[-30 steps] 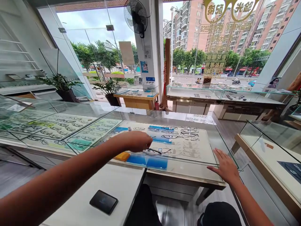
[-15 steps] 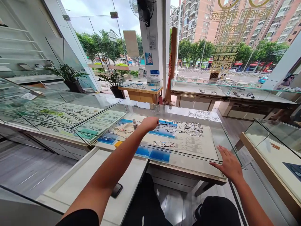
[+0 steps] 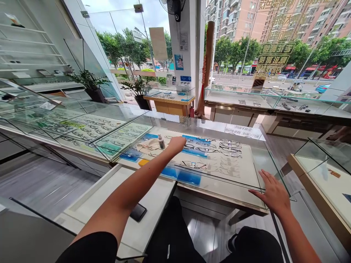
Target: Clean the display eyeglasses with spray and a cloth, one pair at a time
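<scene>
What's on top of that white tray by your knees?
A dark, flat, phone-like object lies on the white tray. The left arm hides part of the tray, so anything beneath it can't be seen.

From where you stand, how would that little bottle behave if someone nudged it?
The little bottle stands upright, taller than wide, so a nudge would probably tip it. Its sides look rounded, so it might roll once down. Being small, it is likely light, though its fill is unclear.

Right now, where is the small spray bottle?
In the head view, the spray bottle is upright left of centre, between the beige cloth on its left and the person's left hand on its right.
</scene>
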`<state>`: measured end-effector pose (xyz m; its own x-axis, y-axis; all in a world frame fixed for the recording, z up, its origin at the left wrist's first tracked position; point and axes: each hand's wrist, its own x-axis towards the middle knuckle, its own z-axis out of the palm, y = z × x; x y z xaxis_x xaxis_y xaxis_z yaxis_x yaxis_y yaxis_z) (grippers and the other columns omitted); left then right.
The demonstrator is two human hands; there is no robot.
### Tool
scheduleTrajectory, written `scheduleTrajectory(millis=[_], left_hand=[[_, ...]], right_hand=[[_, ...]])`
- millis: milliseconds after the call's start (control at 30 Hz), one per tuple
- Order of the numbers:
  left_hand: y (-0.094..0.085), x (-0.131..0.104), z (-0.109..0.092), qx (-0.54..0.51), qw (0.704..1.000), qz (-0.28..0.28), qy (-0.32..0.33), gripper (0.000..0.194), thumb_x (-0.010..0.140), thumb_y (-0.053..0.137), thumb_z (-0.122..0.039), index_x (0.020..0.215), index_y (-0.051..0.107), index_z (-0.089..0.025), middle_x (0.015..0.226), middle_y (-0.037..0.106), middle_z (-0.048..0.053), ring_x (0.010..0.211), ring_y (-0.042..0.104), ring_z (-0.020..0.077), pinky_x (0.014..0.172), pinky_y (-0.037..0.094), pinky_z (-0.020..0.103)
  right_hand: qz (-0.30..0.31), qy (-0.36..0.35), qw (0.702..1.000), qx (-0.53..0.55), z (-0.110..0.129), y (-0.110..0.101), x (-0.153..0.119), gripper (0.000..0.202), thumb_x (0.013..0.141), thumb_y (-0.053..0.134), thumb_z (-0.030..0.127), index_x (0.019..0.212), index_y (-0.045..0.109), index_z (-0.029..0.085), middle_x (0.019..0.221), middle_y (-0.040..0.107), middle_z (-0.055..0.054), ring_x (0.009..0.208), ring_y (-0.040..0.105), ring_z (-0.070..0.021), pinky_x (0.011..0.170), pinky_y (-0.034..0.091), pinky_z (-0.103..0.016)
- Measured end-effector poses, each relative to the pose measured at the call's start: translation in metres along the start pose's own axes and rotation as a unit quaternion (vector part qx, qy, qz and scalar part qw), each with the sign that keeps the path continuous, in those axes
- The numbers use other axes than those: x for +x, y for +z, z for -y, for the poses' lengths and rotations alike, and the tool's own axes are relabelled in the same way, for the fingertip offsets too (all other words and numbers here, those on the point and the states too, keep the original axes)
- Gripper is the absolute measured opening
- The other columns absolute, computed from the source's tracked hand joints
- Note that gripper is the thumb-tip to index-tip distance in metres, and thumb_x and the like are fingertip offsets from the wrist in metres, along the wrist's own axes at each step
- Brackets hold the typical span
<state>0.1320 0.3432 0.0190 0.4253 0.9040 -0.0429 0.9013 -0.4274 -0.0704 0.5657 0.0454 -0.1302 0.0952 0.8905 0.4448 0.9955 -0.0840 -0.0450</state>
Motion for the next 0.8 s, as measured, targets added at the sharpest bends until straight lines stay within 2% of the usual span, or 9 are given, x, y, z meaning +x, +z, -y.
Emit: scheduleTrajectory(millis=[133, 233, 300, 367, 433, 500, 567, 633, 800], left_hand=[[-0.013, -0.024, -0.01, -0.019, 0.999, -0.021, 0.019, 0.037, 0.098, 0.052, -0.025, 0.13, 0.069, -0.017, 0.119, 0.076, 0.019, 0.109, 0.07, 0.0327, 0.089, 0.052, 0.04], [-0.023, -0.058, -0.012, -0.054, 0.995, 0.014, 0.086, 0.03, 0.096, 0.054, -0.031, 0.117, 0.075, -0.026, 0.11, 0.079, 0.007, 0.1, 0.072, 0.0261, 0.08, 0.051, 0.033], [-0.021, -0.084, -0.007, -0.099, 0.974, 0.12, 0.166, 0.023, 0.091, 0.058, -0.032, 0.099, 0.08, -0.027, 0.099, 0.081, 0.004, 0.088, 0.072, 0.0231, 0.073, 0.049, 0.031], [-0.006, -0.107, 0.004, -0.127, 0.934, 0.263, 0.204, 0.017, 0.083, 0.066, -0.033, 0.084, 0.081, -0.027, 0.087, 0.08, 0.003, 0.078, 0.071, 0.0225, 0.067, 0.048, 0.031], [0.023, -0.124, 0.017, -0.154, 0.874, 0.414, 0.2, 0.011, 0.075, 0.072, -0.032, 0.078, 0.082, -0.027, 0.077, 0.078, 0.004, 0.072, 0.071, 0.023, 0.06, 0.048, 0.03], [0.062, -0.131, 0.029, -0.133, 0.854, 0.477, 0.159, 0.01, 0.073, 0.072, -0.03, 0.072, 0.081, -0.025, 0.071, 0.076, 0.005, 0.065, 0.07, 0.0242, 0.057, 0.05, 0.032], [0.099, -0.128, 0.04, -0.053, 0.913, 0.39, 0.111, 0.004, 0.063, 0.079, -0.025, 0.065, 0.077, -0.023, 0.069, 0.074, 0.006, 0.065, 0.07, 0.0252, 0.061, 0.054, 0.034], [0.128, -0.116, 0.049, -0.026, 0.943, 0.322, 0.083, 0.01, 0.067, 0.078, -0.024, 0.075, 0.078, -0.019, 0.08, 0.077, 0.012, 0.08, 0.073, 0.0299, 0.073, 0.058, 0.038], [0.155, -0.06, 0.073, -0.022, 0.983, 0.169, 0.06, 0.026, 0.09, 0.057, -0.022, 0.102, 0.078, -0.013, 0.111, 0.075, 0.02, 0.107, 0.07, 0.0326, 0.095, 0.055, 0.043]], right_hand=[[-0.003, 0.002, 1.0, -0.003, -0.001, 0.0, -0.001, 0.105, 0.088, 0.045, 0.091, 0.162, 0.04, 0.017, 0.161, 0.054, -0.017, 0.146, 0.051, -0.0393, 0.118, 0.043, -0.056], [-0.002, 0.001, 1.0, -0.005, -0.002, 0.0, -0.002, 0.106, 0.087, 0.044, 0.091, 0.162, 0.04, 0.017, 0.161, 0.054, -0.017, 0.146, 0.05, -0.0402, 0.119, 0.042, -0.056], [0.002, 0.002, 1.0, -0.009, -0.001, -0.002, -0.003, 0.107, 0.087, 0.042, 0.092, 0.163, 0.039, 0.017, 0.161, 0.054, -0.017, 0.147, 0.05, -0.0407, 0.119, 0.042, -0.056], [0.005, 0.004, 1.0, -0.015, -0.001, -0.004, -0.003, 0.107, 0.087, 0.04, 0.093, 0.163, 0.039, 0.017, 0.161, 0.054, -0.017, 0.146, 0.05, -0.0409, 0.118, 0.043, -0.056], [0.004, 0.006, 1.0, -0.018, 0.0, -0.006, -0.004, 0.106, 0.087, 0.039, 0.093, 0.163, 0.039, 0.018, 0.161, 0.054, -0.016, 0.146, 0.051, -0.0409, 0.118, 0.043, -0.057], [0.002, 0.002, 1.0, -0.015, 0.0, -0.007, -0.004, 0.107, 0.087, 0.037, 0.093, 0.163, 0.038, 0.018, 0.161, 0.054, -0.016, 0.145, 0.051, -0.0409, 0.118, 0.043, -0.057], [0.002, -0.002, 1.0, -0.011, -0.001, -0.008, -0.005, 0.107, 0.087, 0.037, 0.094, 0.164, 0.037, 0.018, 0.161, 0.053, -0.017, 0.145, 0.051, -0.0415, 0.119, 0.041, -0.057], [0.004, -0.001, 1.0, -0.009, -0.002, -0.009, -0.005, 0.108, 0.087, 0.037, 0.093, 0.164, 0.037, 0.017, 0.161, 0.053, -0.017, 0.145, 0.051, -0.0422, 0.119, 0.041, -0.058], [0.006, 0.007, 1.0, -0.014, -0.002, -0.012, -0.006, 0.106, 0.086, 0.039, 0.094, 0.163, 0.04, 0.02, 0.162, 0.053, -0.014, 0.146, 0.051, -0.0409, 0.12, 0.041, -0.058]])
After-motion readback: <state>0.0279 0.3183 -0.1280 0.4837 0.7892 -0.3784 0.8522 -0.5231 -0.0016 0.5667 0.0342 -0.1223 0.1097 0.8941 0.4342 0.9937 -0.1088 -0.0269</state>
